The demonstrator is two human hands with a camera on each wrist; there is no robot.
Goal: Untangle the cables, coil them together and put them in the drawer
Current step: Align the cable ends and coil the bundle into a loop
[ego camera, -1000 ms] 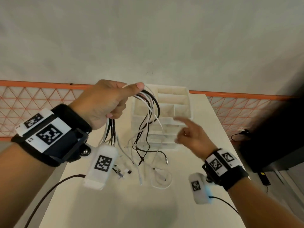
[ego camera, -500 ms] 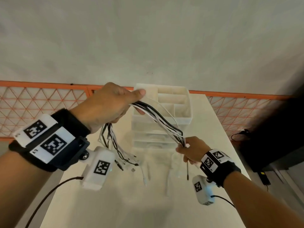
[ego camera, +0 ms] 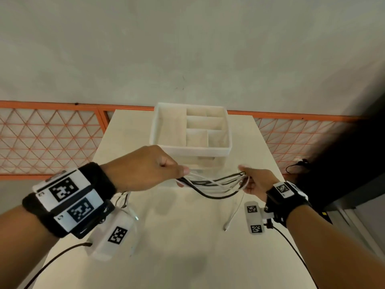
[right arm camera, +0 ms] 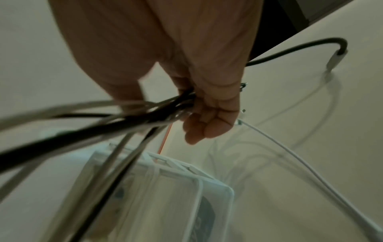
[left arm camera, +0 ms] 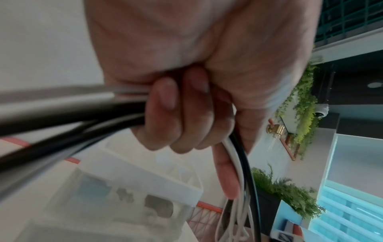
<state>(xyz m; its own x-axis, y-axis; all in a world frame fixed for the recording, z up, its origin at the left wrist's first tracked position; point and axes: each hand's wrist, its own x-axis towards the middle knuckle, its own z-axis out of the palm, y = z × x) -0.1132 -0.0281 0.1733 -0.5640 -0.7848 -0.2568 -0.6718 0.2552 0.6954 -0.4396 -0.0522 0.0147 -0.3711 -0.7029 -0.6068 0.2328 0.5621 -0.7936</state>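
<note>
A bundle of black and white cables (ego camera: 212, 185) sags between my two hands above the white table (ego camera: 187, 247). My left hand (ego camera: 145, 170) grips one end of the cable bundle (left arm camera: 82, 113) in curled fingers, and loose ends hang down below the palm. At the other end my right hand (ego camera: 255, 182) grips the cables (right arm camera: 145, 114), with one white cable end (ego camera: 231, 215) dangling to the table. A white translucent drawer unit (ego camera: 190, 130) with an open-top divided tray stands just behind the bundle; its drawers are mostly hidden behind the hands.
An orange mesh railing (ego camera: 50, 138) runs behind the table along a grey wall. A dark object (ego camera: 343, 163) fills the right side beyond the table edge. Wrist-camera leads (ego camera: 295, 247) hang from both wrists. Bare tabletop lies in front of the hands.
My right hand took hold of the hanging cables and drew them out to the right. The left hand came down from above the drawer unit, so the bundle now spans level between the hands.
</note>
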